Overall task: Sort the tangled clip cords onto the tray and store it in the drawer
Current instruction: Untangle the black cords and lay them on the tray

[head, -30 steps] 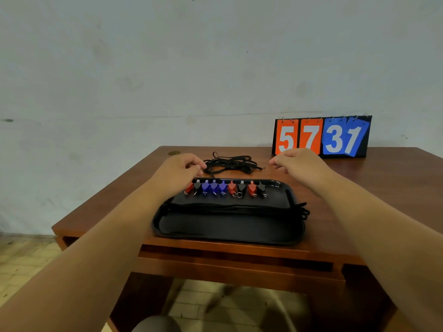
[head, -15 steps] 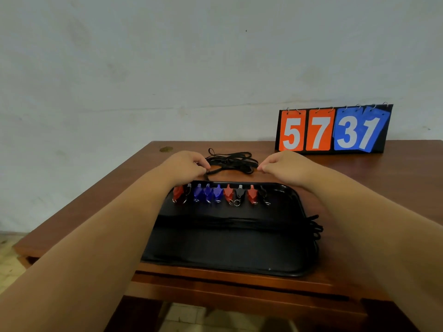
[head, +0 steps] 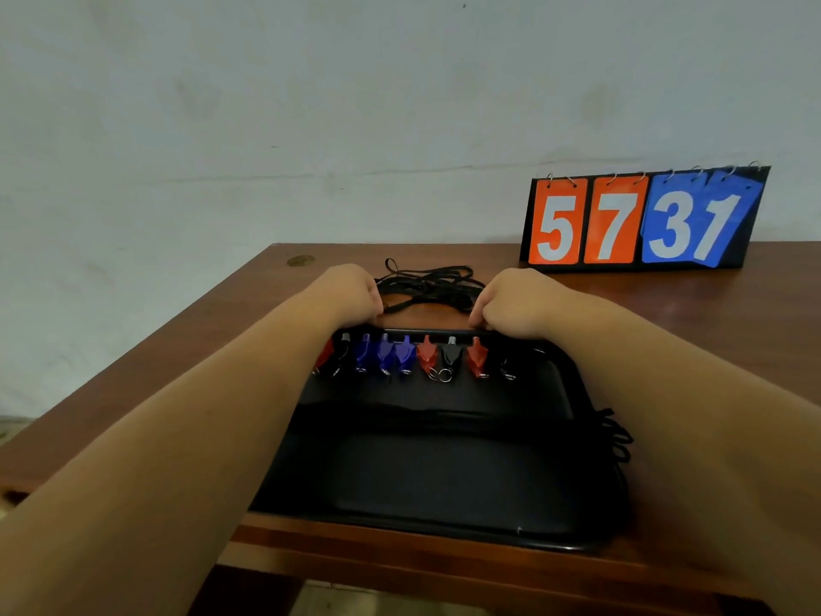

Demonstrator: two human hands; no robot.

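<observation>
The brown wooden desk (head: 186, 375) carried a black tray (head: 555, 546) by its near edge, tangled black cords (head: 428, 282) just behind it, a flip scoreboard (head: 644, 220) standing far right, and a small round mark (head: 300, 261) near its far left corner.

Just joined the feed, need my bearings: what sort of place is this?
Probably a staged recording spot in a plain room: a wooden table against a bare pale wall, a flip number board reading 5731 at its back, and a black tray of coloured clips.
</observation>
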